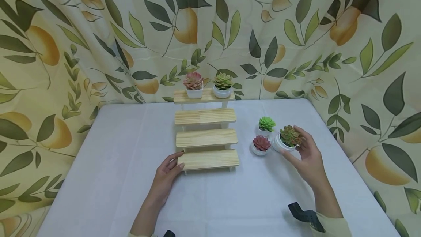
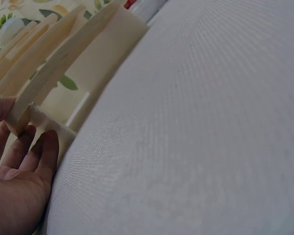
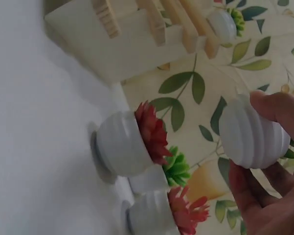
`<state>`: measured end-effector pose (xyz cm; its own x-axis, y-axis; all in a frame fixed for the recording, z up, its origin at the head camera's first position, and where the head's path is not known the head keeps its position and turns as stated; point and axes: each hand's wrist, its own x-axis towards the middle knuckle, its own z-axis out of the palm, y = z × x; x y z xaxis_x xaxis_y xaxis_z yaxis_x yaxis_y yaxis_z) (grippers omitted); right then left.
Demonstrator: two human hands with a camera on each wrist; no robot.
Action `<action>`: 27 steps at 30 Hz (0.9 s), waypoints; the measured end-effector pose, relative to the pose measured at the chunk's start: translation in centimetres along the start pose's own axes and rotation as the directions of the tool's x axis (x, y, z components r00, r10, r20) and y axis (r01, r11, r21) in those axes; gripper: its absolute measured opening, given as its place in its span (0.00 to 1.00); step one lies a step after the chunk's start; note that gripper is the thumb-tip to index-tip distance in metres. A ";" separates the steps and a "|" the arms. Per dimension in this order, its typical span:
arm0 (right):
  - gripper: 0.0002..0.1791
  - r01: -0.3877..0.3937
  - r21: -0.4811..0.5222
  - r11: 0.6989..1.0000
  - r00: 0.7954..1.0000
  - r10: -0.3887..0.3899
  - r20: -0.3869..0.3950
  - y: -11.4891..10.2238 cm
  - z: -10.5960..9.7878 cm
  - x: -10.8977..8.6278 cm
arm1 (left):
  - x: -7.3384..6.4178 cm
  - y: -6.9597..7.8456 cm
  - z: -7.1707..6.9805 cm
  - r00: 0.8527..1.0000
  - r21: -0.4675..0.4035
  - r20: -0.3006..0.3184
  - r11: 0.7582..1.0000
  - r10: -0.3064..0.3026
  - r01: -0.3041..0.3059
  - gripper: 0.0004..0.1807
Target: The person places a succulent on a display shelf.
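Observation:
My right hand (image 1: 307, 160) grips a small white ribbed pot (image 3: 254, 132) between thumb and fingers, raised off the table. A green succulent with reddish tips (image 1: 290, 135) fills it. With thumb above and fingers below, my left hand (image 1: 165, 178) pinches the left end of the lowest board on a four-step wooden plant stand (image 1: 207, 159). Beside the held pot stand a dark red succulent (image 1: 261, 143) and a bright green one (image 1: 267, 123), each in a white pot. The right wrist view shows another red succulent (image 3: 188, 210) in a ribbed white pot.
On the stand's top board sit a pink succulent (image 1: 193, 80) in a square white pot and a pale green succulent (image 1: 223, 81) in a round one. A white cloth (image 1: 115, 171) covers the table. Behind it hangs a fruit-and-leaf patterned curtain (image 1: 227, 57).

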<state>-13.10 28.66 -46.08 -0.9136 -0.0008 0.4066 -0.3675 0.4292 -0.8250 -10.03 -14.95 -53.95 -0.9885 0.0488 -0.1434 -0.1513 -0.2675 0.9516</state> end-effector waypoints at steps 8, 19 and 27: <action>0.52 0.027 0.006 1.000 0.992 -0.027 0.124 -1.7 1.8 1.2 | 0.1 0.1 0.0 1.000 0.015 -0.011 1.000 -0.001 0.001 0.28; 0.50 0.091 0.079 0.993 0.974 -0.105 0.201 -3.3 5.2 2.6 | 0.0 0.1 -0.1 1.000 0.006 0.011 1.000 0.012 -0.012 0.26; 0.49 0.108 0.193 0.975 0.945 -0.161 0.285 -4.3 7.8 3.5 | -0.1 0.1 -0.1 0.999 0.016 0.025 1.000 0.022 -0.023 0.27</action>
<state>-16.05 19.78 -44.11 -0.8536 -0.3274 0.4051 -0.4906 0.2440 -0.8365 -9.98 -15.06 -53.83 -0.9911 0.0666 -0.1153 -0.1286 -0.2532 0.9588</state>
